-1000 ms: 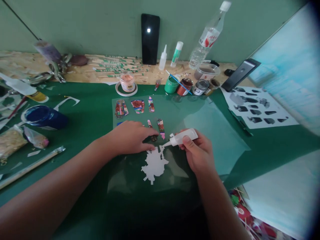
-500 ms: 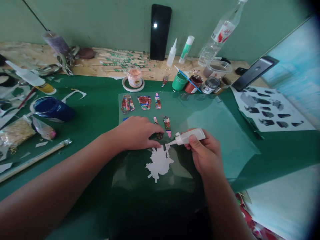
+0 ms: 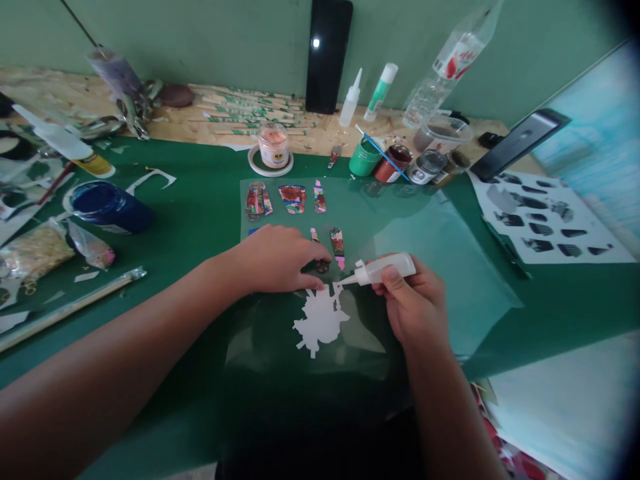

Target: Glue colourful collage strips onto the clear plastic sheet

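My right hand grips a small clear glue bottle, held nearly level with its white nozzle pointing left. The nozzle tip is at the upper right tab of a white paper cutout with a jagged outline. My left hand lies palm down, thumb and forefinger apart; its thumb presses the cutout's top edge. Beside the forefinger lies a small dark brown piece, partly covered. Just beyond are a narrow patterned piece and a smaller pink-tipped one.
More patterned pieces lie on a clear plastic sheet. Paint jars stand behind, a brush across them. A blue paint jar lies left. At the back are a phone and a plastic bottle; a printed sheet is right.
The camera view has shifted slightly, so everything sits a little higher and further right. Both hands hold nearly the same pose, the nozzle still at the cutout's upper right tab.
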`<state>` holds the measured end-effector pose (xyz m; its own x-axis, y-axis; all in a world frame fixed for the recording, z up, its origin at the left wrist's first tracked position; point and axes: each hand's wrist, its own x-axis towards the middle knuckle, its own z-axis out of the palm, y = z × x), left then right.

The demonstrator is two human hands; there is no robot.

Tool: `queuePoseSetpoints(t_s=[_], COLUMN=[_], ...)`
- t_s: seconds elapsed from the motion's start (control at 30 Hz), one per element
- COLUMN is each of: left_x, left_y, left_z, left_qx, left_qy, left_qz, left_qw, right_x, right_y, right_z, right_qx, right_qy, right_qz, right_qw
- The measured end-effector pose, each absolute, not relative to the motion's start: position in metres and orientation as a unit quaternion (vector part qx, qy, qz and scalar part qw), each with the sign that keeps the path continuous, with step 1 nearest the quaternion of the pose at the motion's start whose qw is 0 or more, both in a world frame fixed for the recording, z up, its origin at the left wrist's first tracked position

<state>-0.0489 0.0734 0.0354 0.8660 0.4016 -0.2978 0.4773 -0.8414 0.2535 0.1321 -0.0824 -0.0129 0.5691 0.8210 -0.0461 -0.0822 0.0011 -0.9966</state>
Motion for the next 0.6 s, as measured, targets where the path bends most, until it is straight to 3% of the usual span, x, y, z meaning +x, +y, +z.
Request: queuePoseSetpoints(t_s=[0.6], left_x=[-0.0489], left_y=[0.0737], left_z=[0.0335], left_qx=[0.948], left_qy=[0.232], left_qz=[-0.1], left_qw=[0.195], right_x=[0.131], right_y=[-0.081], right_z=[-0.0102], right_qx=[-0.602], right_qy=[-0.311], right_qz=[0.347], right_qw=[0.648])
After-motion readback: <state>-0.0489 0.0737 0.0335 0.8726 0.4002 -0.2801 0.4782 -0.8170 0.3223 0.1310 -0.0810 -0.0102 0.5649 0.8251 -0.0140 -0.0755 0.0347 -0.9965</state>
